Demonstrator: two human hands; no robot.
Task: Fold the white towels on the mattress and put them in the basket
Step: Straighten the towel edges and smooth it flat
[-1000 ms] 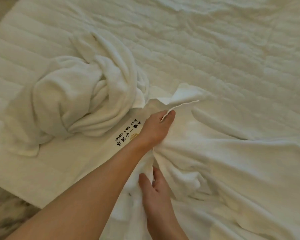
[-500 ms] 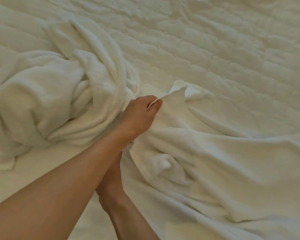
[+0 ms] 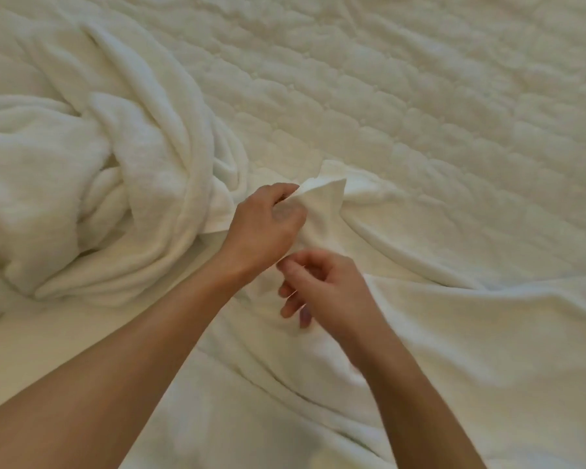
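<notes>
Mattress (image 3: 420,96): quilted, pale, fills the upper and right parts of the frame. No basket in view.

Spread towel (image 3: 454,333): the towel being worked. It lies over the mattress from frame centre down to the lower right, loosely flat, with long soft ridges running across it. Judged thick terry: limp, no stiffness of its own, light for its area but bulky, and grippy rather than slick. It will sag wherever it is not held, and drag on the quilting if pulled flat.

Bunched towel (image 3: 82,198): twisted heap at left of frame, touching the spread towel's edge near centre. Not folded, and no hand is on it.

Left hand (image 3: 264,231): centre of frame, fingers and thumb curled, pinching the towel corner (image 3: 325,191), which is lifted off the mattress in a small peak.

Right hand (image 3: 332,289): just below and right of the left, directly over the spread towel, fingers loosely curled with thumb and forefinger drawn close. Motion blur; I cannot tell whether any cloth is between them.

Judgement on grip: take it by corners and hem, where the cloth is doubled and firm. Two corners of one edge, held well apart and taut, should give a straight fold line. A mid-panel grab would only bunch it.
</notes>
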